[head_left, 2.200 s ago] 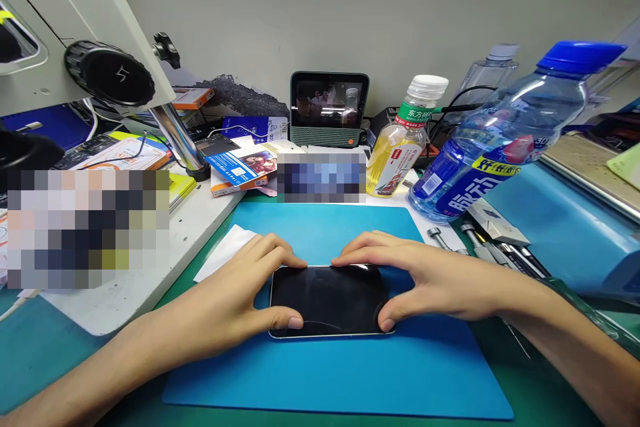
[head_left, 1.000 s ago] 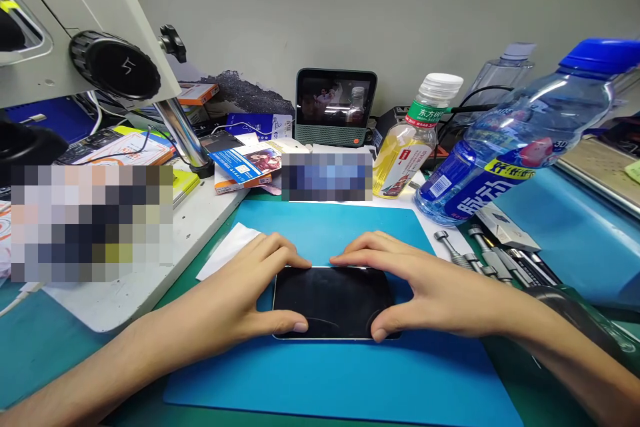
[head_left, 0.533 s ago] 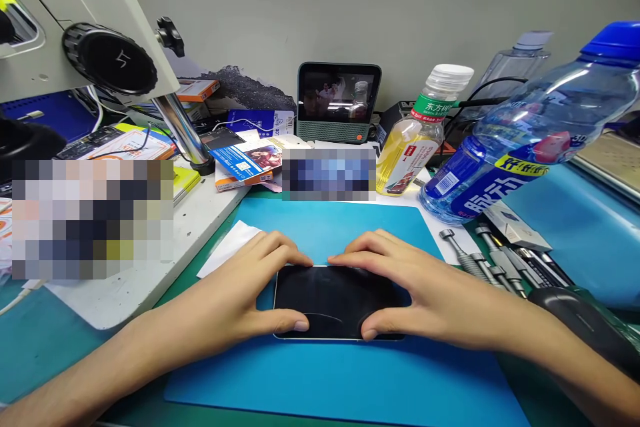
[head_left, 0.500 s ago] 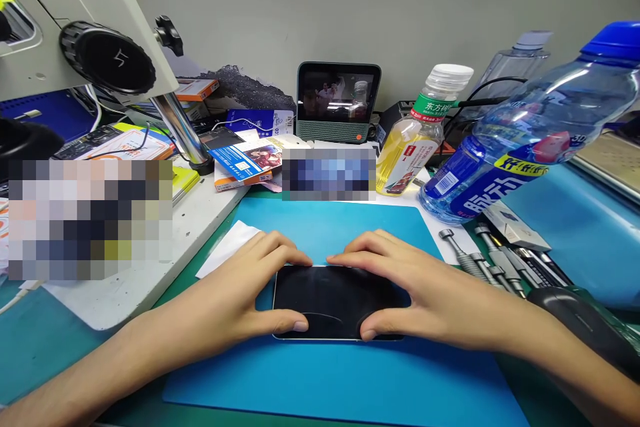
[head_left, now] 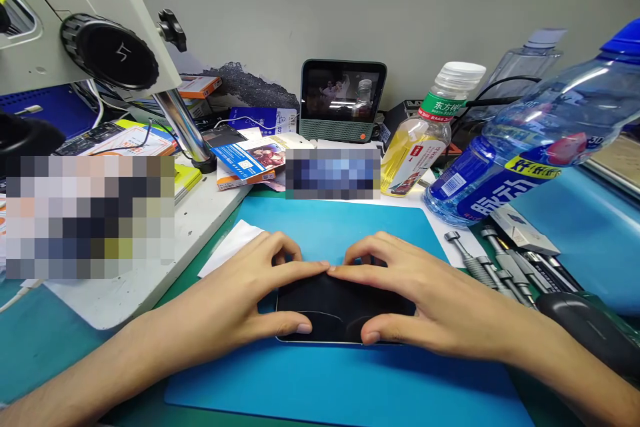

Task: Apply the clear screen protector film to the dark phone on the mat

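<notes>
A smartphone (head_left: 345,307) with a dark screen lies sideways on a blue mat (head_left: 330,380). A thin curved line shows on its glass, perhaps a crack or a reflection. My left hand (head_left: 260,287) grips the phone's left part, thumb on the screen near the front edge and index finger along the far edge. On the right part, my right hand (head_left: 410,293) holds it the same way. Both index fingertips meet at the middle of the far edge. The other fingers curl behind the phone and are partly hidden.
A microscope stand (head_left: 185,130) rises at the left on a white base (head_left: 200,227). A tea bottle (head_left: 420,140), a large blue-capped bottle (head_left: 510,153) and several screwdrivers (head_left: 505,260) are on the right. A small display (head_left: 343,97) stands at the back. Some patches are pixelated.
Both index fingers have slid inward along the phone's far edge until their tips meet. The other fingers have curled. The thumbs stay on the screen, and the view has shifted slightly.
</notes>
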Motion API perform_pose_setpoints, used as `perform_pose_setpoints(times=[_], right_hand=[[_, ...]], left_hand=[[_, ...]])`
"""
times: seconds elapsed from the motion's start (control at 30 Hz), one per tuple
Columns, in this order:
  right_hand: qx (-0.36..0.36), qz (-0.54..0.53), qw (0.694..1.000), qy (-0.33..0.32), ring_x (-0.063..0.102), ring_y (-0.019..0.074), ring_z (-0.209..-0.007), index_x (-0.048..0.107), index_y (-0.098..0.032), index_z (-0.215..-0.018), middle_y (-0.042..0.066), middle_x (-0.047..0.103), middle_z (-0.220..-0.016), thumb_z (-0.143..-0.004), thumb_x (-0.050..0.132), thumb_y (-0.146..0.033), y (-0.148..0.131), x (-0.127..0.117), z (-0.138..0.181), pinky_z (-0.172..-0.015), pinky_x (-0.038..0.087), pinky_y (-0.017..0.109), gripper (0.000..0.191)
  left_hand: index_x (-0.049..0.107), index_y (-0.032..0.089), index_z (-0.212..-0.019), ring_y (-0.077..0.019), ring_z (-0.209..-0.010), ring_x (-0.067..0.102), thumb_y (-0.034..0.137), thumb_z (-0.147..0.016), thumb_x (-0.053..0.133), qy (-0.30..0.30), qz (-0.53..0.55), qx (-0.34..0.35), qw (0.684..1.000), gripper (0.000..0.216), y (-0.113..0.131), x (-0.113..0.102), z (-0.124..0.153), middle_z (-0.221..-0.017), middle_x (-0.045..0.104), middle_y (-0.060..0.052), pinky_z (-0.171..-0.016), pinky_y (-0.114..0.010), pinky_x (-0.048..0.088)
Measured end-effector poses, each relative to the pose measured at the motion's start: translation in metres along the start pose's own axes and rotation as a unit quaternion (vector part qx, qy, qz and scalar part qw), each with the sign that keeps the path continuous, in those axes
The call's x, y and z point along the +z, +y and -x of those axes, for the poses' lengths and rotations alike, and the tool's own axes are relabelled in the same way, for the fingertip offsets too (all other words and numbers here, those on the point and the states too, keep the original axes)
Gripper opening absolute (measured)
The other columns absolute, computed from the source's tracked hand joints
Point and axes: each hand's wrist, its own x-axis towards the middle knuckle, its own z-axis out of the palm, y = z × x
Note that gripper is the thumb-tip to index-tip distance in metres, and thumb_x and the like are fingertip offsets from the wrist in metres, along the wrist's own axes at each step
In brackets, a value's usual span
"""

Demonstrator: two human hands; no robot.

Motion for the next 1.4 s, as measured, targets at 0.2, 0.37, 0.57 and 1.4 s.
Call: perform_pose_setpoints(times=[0.2,0.37,0.57,1.4], right_hand=[[-0.021,-0.01,0.999,0.021,0.075,0.0316,-0.122,0.087,-0.033,-0.134,0.011,0.082,-0.135,-0.11,0.063,-0.069,0.011,-0.018,0.005,-0.106,0.058,0.047,0.049],[0.003,-0.028,0.999,0.027,0.078,0.0279,-0.122,0.092,-0.033,-0.121,0.007,0.085,-0.135,-0.116,0.055,-0.054,0.024,-0.031,0.011,-0.105,0.06,0.042,0.043],[0.018,-0.032,0.999,0.023,0.079,0.027,-0.122,0.093,-0.031,-0.116,0.007,0.085,-0.135,-0.116,0.054,-0.05,0.033,-0.039,0.015,-0.103,0.061,0.041,0.043],[-0.049,0.067,0.995,0.059,0.083,0.0248,-0.105,0.093,-0.025,-0.107,0.008,0.089,-0.119,-0.116,0.053,-0.036,0.015,-0.034,0.017,-0.088,0.062,0.036,0.042]], left_hand=[[0.062,0.041,-0.164,-0.0291,-0.126,0.068,0.047,-0.106,0.083,0.03,-0.036,0.03,0.998,0.062,-0.003,0.002,0.0,-0.137,0.066,-0.008,-0.109,-0.042,0.058],[0.06,0.044,-0.165,-0.0278,-0.124,0.069,0.046,-0.106,0.082,0.027,-0.034,0.038,0.998,0.063,-0.003,0.001,0.001,-0.138,0.067,-0.007,-0.107,-0.04,0.06],[0.048,0.05,-0.17,-0.0277,-0.127,0.067,0.045,-0.109,0.079,0.023,-0.053,0.053,0.997,0.069,-0.003,0.0,0.003,-0.142,0.064,-0.006,-0.107,-0.039,0.059],[0.045,0.051,-0.171,-0.0277,-0.126,0.067,0.047,-0.109,0.078,0.024,-0.06,0.052,0.997,0.07,-0.004,0.003,0.004,-0.143,0.062,-0.006,-0.106,-0.039,0.06]])
